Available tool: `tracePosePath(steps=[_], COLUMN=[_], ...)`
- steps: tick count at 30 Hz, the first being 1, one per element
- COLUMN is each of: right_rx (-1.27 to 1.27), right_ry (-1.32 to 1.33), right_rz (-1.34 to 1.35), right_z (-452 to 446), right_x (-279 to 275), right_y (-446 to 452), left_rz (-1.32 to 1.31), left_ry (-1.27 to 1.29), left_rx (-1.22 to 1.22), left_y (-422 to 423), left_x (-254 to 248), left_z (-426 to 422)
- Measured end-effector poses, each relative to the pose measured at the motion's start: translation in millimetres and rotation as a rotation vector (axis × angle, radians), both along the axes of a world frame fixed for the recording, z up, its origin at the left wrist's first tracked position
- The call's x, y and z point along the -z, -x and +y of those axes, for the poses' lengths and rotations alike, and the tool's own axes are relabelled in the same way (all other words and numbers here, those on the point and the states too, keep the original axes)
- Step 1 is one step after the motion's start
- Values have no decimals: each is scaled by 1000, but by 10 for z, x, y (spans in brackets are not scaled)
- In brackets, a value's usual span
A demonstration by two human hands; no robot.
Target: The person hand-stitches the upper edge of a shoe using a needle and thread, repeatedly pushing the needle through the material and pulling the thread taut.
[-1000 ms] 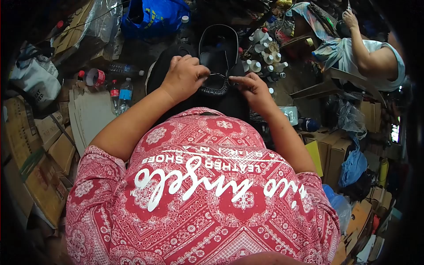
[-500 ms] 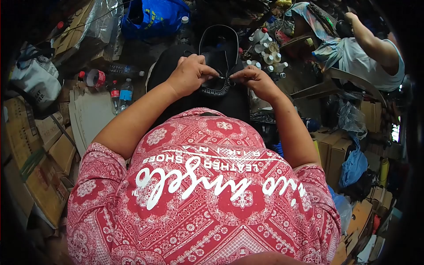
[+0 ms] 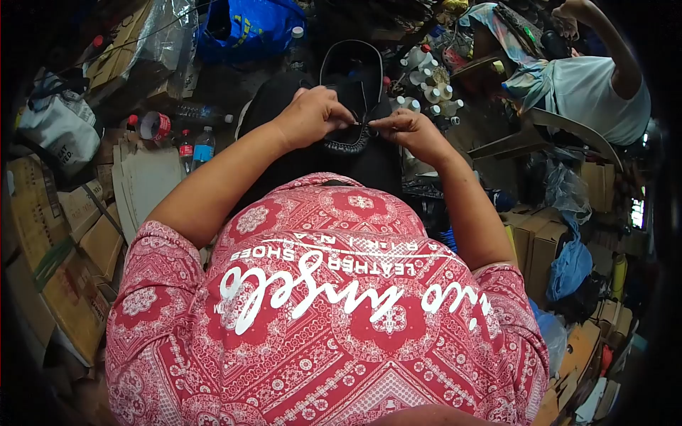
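The black shoe [image 3: 364, 91] lies between the hands, its stitched toe just below the fingertips. The left hand [image 3: 317, 117] and right hand [image 3: 410, 133] are pinched over it, their grip too small to tell. White bottles [image 3: 430, 92] stand beyond the right, a blue bag [image 3: 256, 32] beyond the left.

Blue bag [image 3: 252, 32] — cut off, shoe [image 3: 354, 86] — partly hidden

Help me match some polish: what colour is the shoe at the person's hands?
The shoe is black; the head view shows it best.
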State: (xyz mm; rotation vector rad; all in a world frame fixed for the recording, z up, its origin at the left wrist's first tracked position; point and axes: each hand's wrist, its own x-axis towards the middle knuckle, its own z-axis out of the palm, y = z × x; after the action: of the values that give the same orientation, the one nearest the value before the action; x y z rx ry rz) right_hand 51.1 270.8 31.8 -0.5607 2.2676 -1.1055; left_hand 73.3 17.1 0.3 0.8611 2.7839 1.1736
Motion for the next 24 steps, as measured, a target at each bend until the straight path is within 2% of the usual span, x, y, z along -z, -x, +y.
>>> tracePosePath(steps=[3, 8, 11, 14, 16, 21, 23, 24], right_rx=[52, 151, 145, 158, 161, 174, 119, 118], right_ry=[41, 224, 198, 193, 193, 212, 79, 79], right_rz=[3, -236, -304, -328, -332, -293, -114, -113], right_z=[-3, -28, -31, -42, -52, -146, -218, -241], right_x=[50, 89, 68, 52, 54, 34, 8, -19], right_y=[-60, -68, -25, -9, 2, -12, 25, 41], left_rz=[-19, -113, -44, -156, -281, -270, -301, -275], left_ry=[48, 70, 22, -74, -129, -128, -135, -55], left_rx=[-57, -111, -136, -141, -167, -150, -146, -134], left_y=[-84, -70, -62, -39, -49, -16, -8, 2], left_x=[-49, -62, -18, -34, -79, -49, -65, -104], left_z=[-8, 38, 92, 168, 205, 247, 268, 283])
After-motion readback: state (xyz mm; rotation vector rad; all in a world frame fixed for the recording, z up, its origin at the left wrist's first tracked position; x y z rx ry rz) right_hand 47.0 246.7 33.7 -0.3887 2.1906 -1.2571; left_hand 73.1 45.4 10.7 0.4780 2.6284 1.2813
